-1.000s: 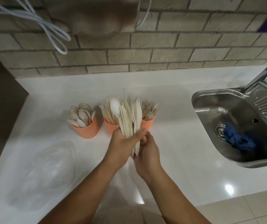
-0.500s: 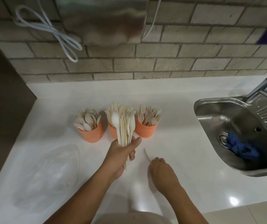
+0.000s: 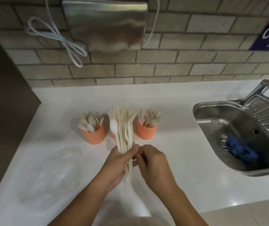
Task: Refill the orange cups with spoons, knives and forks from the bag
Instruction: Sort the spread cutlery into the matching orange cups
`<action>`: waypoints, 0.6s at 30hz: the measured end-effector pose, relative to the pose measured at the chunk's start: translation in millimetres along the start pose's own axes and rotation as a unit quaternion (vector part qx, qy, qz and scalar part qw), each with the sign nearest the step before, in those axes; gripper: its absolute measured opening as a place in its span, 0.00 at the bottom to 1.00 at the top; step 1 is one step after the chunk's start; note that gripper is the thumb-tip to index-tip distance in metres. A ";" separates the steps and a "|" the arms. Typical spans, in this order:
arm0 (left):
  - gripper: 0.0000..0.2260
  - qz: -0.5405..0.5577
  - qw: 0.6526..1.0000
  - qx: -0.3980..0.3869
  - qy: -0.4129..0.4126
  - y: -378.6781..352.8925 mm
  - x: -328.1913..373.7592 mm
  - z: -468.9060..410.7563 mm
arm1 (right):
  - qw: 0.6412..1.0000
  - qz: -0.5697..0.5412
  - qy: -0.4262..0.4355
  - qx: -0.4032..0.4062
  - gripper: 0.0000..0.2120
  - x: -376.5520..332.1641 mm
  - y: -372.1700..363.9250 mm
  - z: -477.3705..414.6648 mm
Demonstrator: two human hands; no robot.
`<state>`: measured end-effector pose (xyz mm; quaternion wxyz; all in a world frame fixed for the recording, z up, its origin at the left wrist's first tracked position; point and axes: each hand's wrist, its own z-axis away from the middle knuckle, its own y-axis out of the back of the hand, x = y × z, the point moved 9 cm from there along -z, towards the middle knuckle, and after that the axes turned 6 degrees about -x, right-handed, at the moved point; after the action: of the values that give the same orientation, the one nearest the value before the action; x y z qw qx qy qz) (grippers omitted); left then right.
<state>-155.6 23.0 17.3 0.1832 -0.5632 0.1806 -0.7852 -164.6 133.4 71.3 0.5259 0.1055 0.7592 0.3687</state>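
At the bottom centre of the frame, two bare forearms reach up over a glossy white countertop. The left hand is closed around the handle ends of a fanned bundle of pale wooden and white disposable cutlery, held upright just below centre. The right hand meets it from the right, fingertips pinched on what appears to be a single thin handle at the bundle's lower edge; whether it is being added or drawn out cannot be told.

At lower left lies a crumpled clear plastic bag, flat and seemingly near empty.

Beyond the hands, at mid-frame, stands a row of textured orange cups: the left cup packed with spoons, the right cup with forks, and a middle cup almost wholly hidden behind the bundle.

The pieces look light, stiff and smooth, apt to slide against one another and scatter if the grasp loosens; the thin tines and blades could snap. They are best gripped firmly low on the handles, heads up, and lowered handles-first.

At right sits a stainless steel sink holding a crumpled blue cloth. Across the top runs a beige brick wall bearing a brushed-metal wall-mounted unit.
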 end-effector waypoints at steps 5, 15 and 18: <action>0.16 -0.012 1.000 -0.003 -0.007 10.8 2.3 15.6 | 0.998 -0.035 -0.025 0.052 0.03 -16.3 33.6 -1.8; 0.10 -0.002 0.998 -0.065 0.017 24.2 4.9 47.5 | 0.964 -0.211 -0.152 -0.062 0.06 -39.7 -1.9 -31.8; 0.07 -0.006 0.998 -0.055 0.015 39.3 9.7 54.6 | 0.954 -0.240 -0.161 -0.074 0.08 -43.2 -21.5 -32.6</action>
<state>-103.3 -20.1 22.3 0.1449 -0.5614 0.2226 -0.7838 -169.9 79.9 93.7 0.7206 -0.0614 0.6378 0.2651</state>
